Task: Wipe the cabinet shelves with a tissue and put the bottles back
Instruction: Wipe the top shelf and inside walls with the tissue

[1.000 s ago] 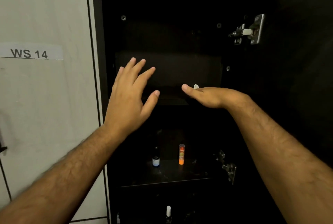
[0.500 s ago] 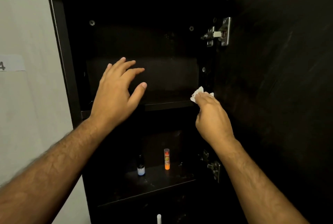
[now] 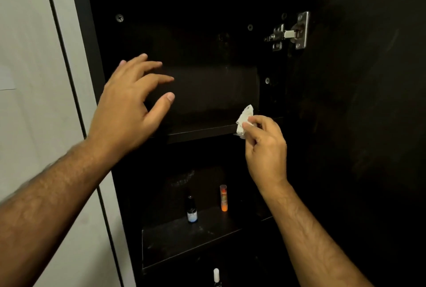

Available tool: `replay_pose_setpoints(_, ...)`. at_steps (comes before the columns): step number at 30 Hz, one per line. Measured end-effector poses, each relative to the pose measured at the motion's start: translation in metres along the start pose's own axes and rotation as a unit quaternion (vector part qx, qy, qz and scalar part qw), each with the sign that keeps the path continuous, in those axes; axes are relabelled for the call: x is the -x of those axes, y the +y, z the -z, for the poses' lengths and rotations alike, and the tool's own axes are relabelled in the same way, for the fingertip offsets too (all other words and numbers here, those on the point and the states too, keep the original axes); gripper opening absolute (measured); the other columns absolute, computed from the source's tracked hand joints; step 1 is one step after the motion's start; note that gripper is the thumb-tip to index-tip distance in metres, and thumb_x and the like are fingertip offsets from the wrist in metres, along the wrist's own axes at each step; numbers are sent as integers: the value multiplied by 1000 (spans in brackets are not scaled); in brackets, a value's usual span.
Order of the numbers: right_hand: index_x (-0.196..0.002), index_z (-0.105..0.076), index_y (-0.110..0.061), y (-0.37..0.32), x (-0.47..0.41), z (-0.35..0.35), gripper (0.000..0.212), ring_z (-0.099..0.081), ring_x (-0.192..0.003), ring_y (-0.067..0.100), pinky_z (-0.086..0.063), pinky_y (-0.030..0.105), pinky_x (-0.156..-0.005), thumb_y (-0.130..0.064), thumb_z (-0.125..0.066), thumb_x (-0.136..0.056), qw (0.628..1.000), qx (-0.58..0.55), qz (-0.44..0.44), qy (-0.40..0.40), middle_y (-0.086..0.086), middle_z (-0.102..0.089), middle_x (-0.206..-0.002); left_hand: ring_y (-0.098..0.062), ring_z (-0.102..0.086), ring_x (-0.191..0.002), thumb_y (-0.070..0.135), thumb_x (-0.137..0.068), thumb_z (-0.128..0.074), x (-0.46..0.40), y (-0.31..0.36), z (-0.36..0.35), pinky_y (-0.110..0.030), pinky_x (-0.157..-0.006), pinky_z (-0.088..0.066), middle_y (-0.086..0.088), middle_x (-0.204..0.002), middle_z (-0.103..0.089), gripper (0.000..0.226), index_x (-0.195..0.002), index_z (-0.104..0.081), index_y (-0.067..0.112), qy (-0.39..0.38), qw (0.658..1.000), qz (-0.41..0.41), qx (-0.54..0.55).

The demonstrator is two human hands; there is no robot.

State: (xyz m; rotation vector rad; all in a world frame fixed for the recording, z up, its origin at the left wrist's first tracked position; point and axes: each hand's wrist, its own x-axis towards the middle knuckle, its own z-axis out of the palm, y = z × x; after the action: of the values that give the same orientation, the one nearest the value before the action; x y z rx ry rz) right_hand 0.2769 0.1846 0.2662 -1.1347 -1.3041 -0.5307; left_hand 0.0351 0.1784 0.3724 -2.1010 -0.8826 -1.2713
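Observation:
A dark cabinet stands open in front of me. My right hand (image 3: 265, 146) pinches a crumpled white tissue (image 3: 244, 120) at the right end of the upper shelf (image 3: 202, 131), by its front edge. My left hand (image 3: 129, 106) hovers with spread fingers in front of the left part of that shelf, holding nothing. On the lower shelf (image 3: 184, 238) stand a small dark bottle with a pale label (image 3: 192, 210) and an orange tube-shaped bottle (image 3: 223, 198). A white-capped bottle (image 3: 216, 276) shows below that shelf at the frame's bottom edge.
The cabinet door (image 3: 359, 125) hangs open on the right, with a metal hinge (image 3: 290, 33) near its top. A pale wall panel (image 3: 34, 79) runs down the left side beside the cabinet frame.
My right hand has turned from lying flat over the shelf to pinching the tissue at the shelf's right end, drawn slightly toward me. The view has shifted; my left hand stays hovering.

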Motion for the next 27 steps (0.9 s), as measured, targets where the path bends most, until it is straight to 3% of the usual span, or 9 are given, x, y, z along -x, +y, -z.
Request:
replay_pose_setpoints(4,-96,-76,-7,-21,5,-7,15,-57,-98,13,-43,5,-82,1,-69,-85,1000,-15,-12,25,-2,-62,-97,-22,-32,-142,35,-94,-50,11,-6,12,-49,-118,-22,-8,-137,-54,36,-119,-65,14,17,999,-37,10)
replay_pose_setpoints(10,-87,-76,-10,-66,13,-19,13,-54,-89,8,-41,4,-78,1,-71,-84,999,-32,13,-1,-8,-61,-88,-27,-33,-142,28,-95,-54,21,-23,31,-50,-115,-26,-12,-136,-55,33,-121,-63,9,73,996,-48,11)
replay_pose_setpoints(15,-90,-76,-10,-114,26,-35,13,-56,-93,11,-53,19,-79,0,-70,-84,995,-48,63,-61,-4,-63,-94,-25,-30,-143,31,-93,-54,29,-30,36,-47,-116,-27,-11,-140,-51,38,-126,-60,11,71,997,-33,12)
replay_pose_setpoints(21,-86,-74,-4,-156,39,-51,7,-55,-90,18,-55,30,-72,0,-68,-84,982,-74,148,-92,2,-62,-91,-25,-30,-142,35,-94,-52,32,-45,46,-38,-116,-25,-10,-145,-46,45,-133,-54,13,69,998,-10,-5)
replay_pose_setpoints(27,-88,-74,-3,-159,44,-57,7,-55,-93,20,-55,32,-72,-3,-67,-87,974,-83,187,-100,5,-63,-94,-26,-31,-142,32,-94,-52,33,-45,50,-37,-115,-24,-12,-144,-47,44,-132,-55,10,75,997,-15,3)
